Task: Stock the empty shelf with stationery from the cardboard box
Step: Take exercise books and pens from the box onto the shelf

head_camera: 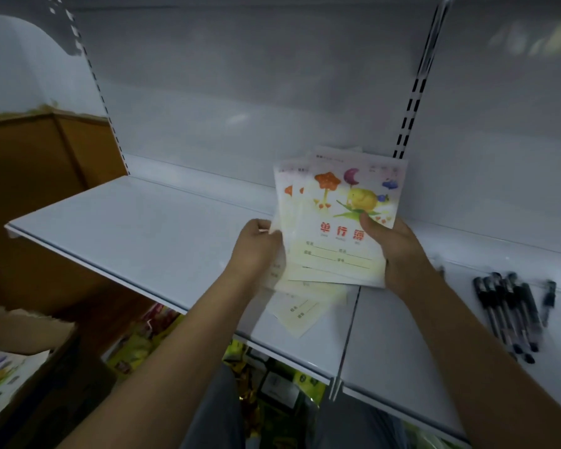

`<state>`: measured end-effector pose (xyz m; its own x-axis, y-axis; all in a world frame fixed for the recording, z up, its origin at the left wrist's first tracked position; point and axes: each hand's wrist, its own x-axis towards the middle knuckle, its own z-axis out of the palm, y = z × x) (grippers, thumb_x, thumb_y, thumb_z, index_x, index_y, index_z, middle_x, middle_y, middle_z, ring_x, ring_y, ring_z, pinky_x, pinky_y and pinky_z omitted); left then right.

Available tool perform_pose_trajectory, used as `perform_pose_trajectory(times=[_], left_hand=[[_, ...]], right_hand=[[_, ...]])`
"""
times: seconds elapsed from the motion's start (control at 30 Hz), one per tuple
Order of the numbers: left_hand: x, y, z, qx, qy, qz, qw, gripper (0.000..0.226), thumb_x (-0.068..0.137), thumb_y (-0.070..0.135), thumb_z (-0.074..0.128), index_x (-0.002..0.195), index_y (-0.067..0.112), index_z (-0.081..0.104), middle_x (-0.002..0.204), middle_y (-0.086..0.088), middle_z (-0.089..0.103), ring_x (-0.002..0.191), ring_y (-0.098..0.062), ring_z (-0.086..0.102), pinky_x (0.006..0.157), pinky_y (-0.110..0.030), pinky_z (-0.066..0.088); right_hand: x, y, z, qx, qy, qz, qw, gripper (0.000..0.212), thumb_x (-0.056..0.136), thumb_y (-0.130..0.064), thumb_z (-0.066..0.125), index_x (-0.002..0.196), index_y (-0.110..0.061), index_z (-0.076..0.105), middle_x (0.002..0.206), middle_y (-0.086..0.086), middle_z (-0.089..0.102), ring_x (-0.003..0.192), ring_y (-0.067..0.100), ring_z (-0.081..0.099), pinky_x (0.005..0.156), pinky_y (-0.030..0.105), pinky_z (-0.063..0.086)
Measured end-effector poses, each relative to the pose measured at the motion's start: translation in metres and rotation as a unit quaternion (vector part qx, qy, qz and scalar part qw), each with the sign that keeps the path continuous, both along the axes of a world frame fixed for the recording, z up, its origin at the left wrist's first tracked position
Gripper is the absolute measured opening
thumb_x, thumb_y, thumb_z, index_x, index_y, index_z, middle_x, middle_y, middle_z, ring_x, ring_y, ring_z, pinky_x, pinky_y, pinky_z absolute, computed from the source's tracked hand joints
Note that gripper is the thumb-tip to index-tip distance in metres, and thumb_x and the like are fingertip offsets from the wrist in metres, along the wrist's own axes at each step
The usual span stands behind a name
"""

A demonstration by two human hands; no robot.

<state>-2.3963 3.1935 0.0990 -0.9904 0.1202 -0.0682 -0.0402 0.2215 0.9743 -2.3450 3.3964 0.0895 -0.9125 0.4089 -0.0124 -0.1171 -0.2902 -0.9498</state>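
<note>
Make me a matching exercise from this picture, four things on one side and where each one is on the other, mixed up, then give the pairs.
Things:
1. fanned stack of pale yellow cartoon-cover notebooks
2. row of black ballpoint pens
3. brown cardboard box
4. colourful packaged goods

Places:
A. lying on the white metal shelf, right side
B. lower left, beside the shelf
C. gripped in both hands above the shelf
D. below the shelf

Pairs: 1-C, 2-A, 3-B, 4-D
</note>
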Motion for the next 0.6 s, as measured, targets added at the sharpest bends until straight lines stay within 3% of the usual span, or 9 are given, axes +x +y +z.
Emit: perform_pose_trajectory(times=[0.07,0.13,0.2,0.27,0.33,0.43,0.5,0.53,0.6], left_hand=[[0.011,0.002,0.01,0.144,-0.049,-0.013,0.988,0.022,0.102,0.031,0.045,0.1,0.019,0.063,0.097,-0.006,0.075,0.077,-0.023,0.071,0.063,-0.035,0.057],[0.019,0.003,0.018,0.215,-0.088,-0.057,0.971,0.042,0.104,0.051,0.033,0.1,0.028,0.068,0.096,-0.002,0.077,0.083,-0.024,0.074,0.074,-0.043,0.059],[0.023,0.005,0.017,0.177,-0.009,-0.08,0.981,0.034,0.101,0.052,0.039,0.112,0.032,0.065,0.103,0.002,0.076,0.091,-0.022,0.074,0.083,-0.049,0.059],[0.026,0.0,0.01,0.122,0.078,-0.086,0.986,0.026,0.101,0.035,0.051,0.125,0.028,0.058,0.115,0.006,0.072,0.102,-0.017,0.07,0.09,-0.046,0.057],[0.028,-0.01,0.001,0.07,0.089,-0.085,0.99,0.021,0.102,0.025,0.051,0.121,0.026,0.06,0.117,0.007,0.07,0.106,-0.014,0.068,0.089,-0.039,0.056],[0.029,-0.033,-0.014,-0.082,0.008,-0.012,0.997,0.029,0.093,0.032,0.058,0.118,0.018,0.063,0.122,-0.004,0.063,0.108,-0.026,0.062,0.09,-0.039,0.053],[0.028,-0.046,-0.014,-0.035,-0.091,0.038,0.995,0.05,0.078,0.037,0.064,0.12,0.01,0.061,0.122,-0.013,0.058,0.106,-0.031,0.059,0.087,-0.037,0.05],[0.028,-0.05,-0.01,0.008,-0.121,0.044,0.992,0.049,0.078,0.034,0.066,0.118,0.006,0.06,0.119,-0.017,0.057,0.103,-0.033,0.059,0.084,-0.037,0.049],[0.029,-0.051,0.0,0.091,-0.165,0.032,0.982,0.039,0.087,0.021,0.066,0.119,0.003,0.055,0.116,-0.019,0.052,0.102,-0.036,0.058,0.081,-0.04,0.052]], right_hand=[[0.003,-0.009,0.003,-0.023,0.016,0.033,0.999,0.032,0.092,-0.01,0.062,0.123,-0.011,0.061,0.112,0.012,0.072,0.1,0.031,0.07,0.082,0.051,0.057],[0.005,-0.015,0.004,-0.006,0.044,0.033,0.998,0.029,0.092,-0.009,0.061,0.121,-0.012,0.061,0.111,0.01,0.072,0.1,0.03,0.07,0.079,0.048,0.058],[0.005,-0.018,0.005,0.075,0.076,0.004,0.994,0.03,0.092,-0.009,0.063,0.121,-0.016,0.06,0.109,0.004,0.073,0.098,0.024,0.071,0.08,0.042,0.058],[0.002,-0.018,0.004,0.174,0.098,-0.01,0.98,0.045,0.091,-0.014,0.066,0.133,-0.022,0.052,0.115,-0.003,0.07,0.1,0.015,0.07,0.08,0.033,0.058],[-0.003,-0.019,0.001,0.255,0.062,0.011,0.965,0.052,0.089,-0.023,0.07,0.136,-0.028,0.048,0.117,-0.008,0.069,0.1,0.008,0.069,0.08,0.026,0.057],[-0.011,-0.021,-0.012,0.384,-0.066,0.044,0.92,0.033,0.087,-0.032,0.072,0.117,-0.027,0.059,0.108,-0.011,0.07,0.09,0.004,0.067,0.074,0.02,0.051],[-0.013,-0.021,-0.017,0.531,-0.126,0.051,0.836,0.019,0.086,-0.037,0.07,0.092,-0.022,0.062,0.089,-0.009,0.065,0.082,0.009,0.061,0.065,0.02,0.043],[-0.014,-0.023,-0.018,0.571,-0.136,0.048,0.808,0.026,0.086,-0.041,0.069,0.077,-0.02,0.056,0.077,-0.007,0.058,0.076,0.013,0.056,0.061,0.022,0.038],[-0.014,-0.028,-0.017,0.577,-0.148,0.047,0.802,0.036,0.086,-0.044,0.069,0.072,-0.015,0.054,0.073,-0.003,0.056,0.074,0.019,0.056,0.063,0.024,0.041]])
